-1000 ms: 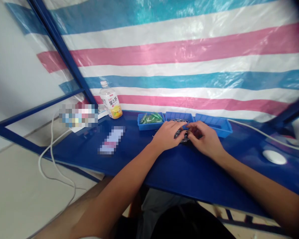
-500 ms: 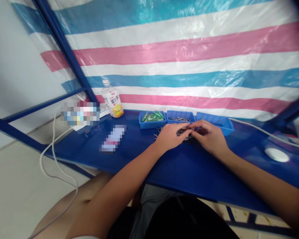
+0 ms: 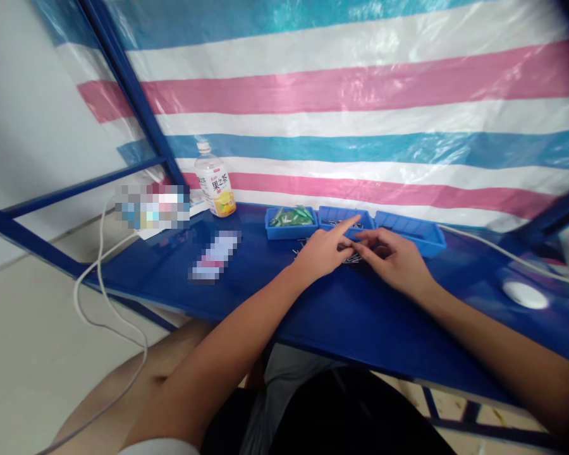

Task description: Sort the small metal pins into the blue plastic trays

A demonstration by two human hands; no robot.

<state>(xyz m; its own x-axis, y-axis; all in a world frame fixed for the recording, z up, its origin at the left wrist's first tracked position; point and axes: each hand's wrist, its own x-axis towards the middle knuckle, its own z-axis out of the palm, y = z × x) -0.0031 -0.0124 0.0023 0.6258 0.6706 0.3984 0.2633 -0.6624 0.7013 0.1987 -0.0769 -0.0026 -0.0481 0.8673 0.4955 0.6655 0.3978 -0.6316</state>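
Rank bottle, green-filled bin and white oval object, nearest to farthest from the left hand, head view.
1. Green-filled bin: just beyond the left hand.
2. Bottle: farther left, toward the back.
3. White oval object: far right, past the right hand.

The dark characters 果之茶 can be read on the white and yellow label (image 3: 220,188) of the upright, clear plastic bottle (image 3: 215,180) with a white cap (image 3: 203,147), its smaller print being too small to make out
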